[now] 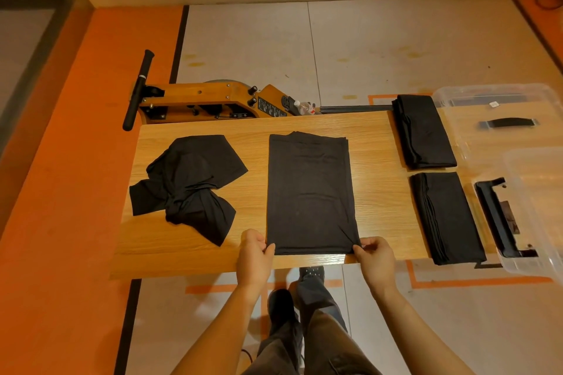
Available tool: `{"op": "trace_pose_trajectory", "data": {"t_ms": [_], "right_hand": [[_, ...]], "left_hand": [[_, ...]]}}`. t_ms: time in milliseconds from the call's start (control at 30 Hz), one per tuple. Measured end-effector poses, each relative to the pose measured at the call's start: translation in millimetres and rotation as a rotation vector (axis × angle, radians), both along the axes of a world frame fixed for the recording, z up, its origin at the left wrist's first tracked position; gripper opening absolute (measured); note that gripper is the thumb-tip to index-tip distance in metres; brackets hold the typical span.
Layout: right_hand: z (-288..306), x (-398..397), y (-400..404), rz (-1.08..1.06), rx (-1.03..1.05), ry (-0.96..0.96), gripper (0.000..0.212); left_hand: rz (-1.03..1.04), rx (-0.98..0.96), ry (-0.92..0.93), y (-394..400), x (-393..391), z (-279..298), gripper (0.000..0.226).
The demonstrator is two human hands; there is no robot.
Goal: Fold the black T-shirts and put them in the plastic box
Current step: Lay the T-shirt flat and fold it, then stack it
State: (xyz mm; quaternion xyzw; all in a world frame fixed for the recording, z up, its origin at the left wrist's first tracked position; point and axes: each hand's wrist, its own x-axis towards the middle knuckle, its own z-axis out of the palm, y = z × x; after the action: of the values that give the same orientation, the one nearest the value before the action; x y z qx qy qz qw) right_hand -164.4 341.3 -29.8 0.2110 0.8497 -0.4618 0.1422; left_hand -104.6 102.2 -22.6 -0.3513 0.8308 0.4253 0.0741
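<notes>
On the wooden table, a crumpled shirt lies left of the half-folded T-shirt. The left hand and right hand pinch its near corners. Right of it lie two folded stacks, then the plastic box.

On the table a half-folded T-shirt lies at centre — a crumpled T-shirt to its left, two folded ones to its right, the far behind the near. The plastic box sits rightmost; a rowing machine stands behind the table.
</notes>
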Motion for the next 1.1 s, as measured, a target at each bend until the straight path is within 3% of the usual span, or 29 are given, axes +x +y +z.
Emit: {"op": "trace_pose_trajectory", "data": {"t_ms": [100, 233, 400, 500, 567, 700, 767, 1100], "right_hand": [[-1, 2, 4, 0.001, -0.037, 0.047, 0.013], [-2, 5, 10, 0.195, 0.037, 0.113, 0.022], [1, 4, 19, 0.345, 0.095, 0.057, 0.038], [4, 1, 22, 0.390, 0.089, 0.106, 0.022], [6, -2, 22, 0.408, 0.146, 0.137, 0.012], [14, -10, 25, 0.539, 0.256, 0.318, 0.020], [17, -19, 24, 0.538, 0.279, 0.311, 0.018], [37, -90, -5, 0.331, -0.105, 0.105, 0.003]], "left_hand": [[-0.085, 0.019, 0.020, -1, 4, 2, 0.018], [-0.248, 0.073, 0.051, -7, 6, 1, 0.015], [-0.288, 0.136, 0.009, -16, 4, 3, 0.038], [-0.370, 0.057, 0.056, -24, 5, 3, 0.048], [-0.379, 0.000, 0.098, -26, 4, 3, 0.044], [-0.318, -0.009, 0.217, -28, -6, 6, 0.026], [-0.278, 0.034, 0.249, -30, -16, 7, 0.019], [-0.096, 0.190, 0.165, -42, -94, 16, 0.011]]}}
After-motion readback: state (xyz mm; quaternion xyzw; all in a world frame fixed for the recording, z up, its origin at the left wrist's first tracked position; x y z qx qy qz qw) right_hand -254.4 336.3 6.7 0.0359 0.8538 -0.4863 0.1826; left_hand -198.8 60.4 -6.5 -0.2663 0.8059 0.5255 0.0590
